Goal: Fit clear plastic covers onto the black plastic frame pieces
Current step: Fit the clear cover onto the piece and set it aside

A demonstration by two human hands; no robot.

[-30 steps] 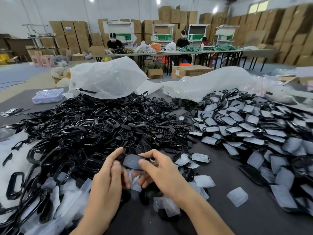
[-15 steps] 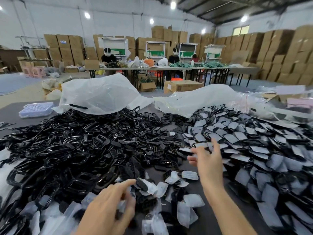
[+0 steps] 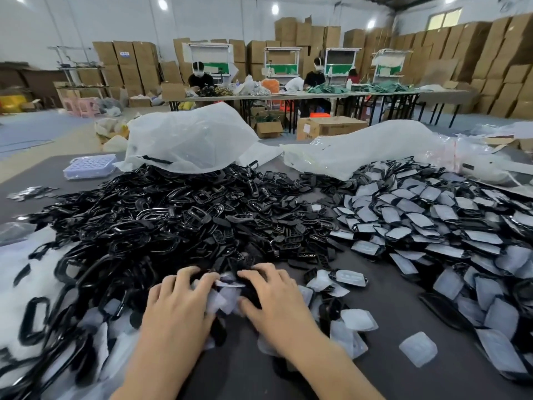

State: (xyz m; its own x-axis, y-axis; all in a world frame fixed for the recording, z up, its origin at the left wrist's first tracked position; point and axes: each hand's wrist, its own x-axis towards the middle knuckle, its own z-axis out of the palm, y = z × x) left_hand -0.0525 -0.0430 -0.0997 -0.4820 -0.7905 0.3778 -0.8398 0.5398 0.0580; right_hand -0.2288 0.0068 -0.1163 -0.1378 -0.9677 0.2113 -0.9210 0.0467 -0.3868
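Left hand (image 3: 176,310), right hand (image 3: 277,301) on cloudy covers (image 3: 224,300)

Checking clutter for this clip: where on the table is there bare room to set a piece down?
Bare dark table lies right of the right hand, bordered by the covered-piece pile and a lone clear cover. A smaller patch sits far left beside the blue tray. The black frame pile is crowded.

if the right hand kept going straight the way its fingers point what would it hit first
Most likely the black frame pile, which starts just past its fingertips: the right hand points forward and slightly left. The blur makes the exact gap unclear.
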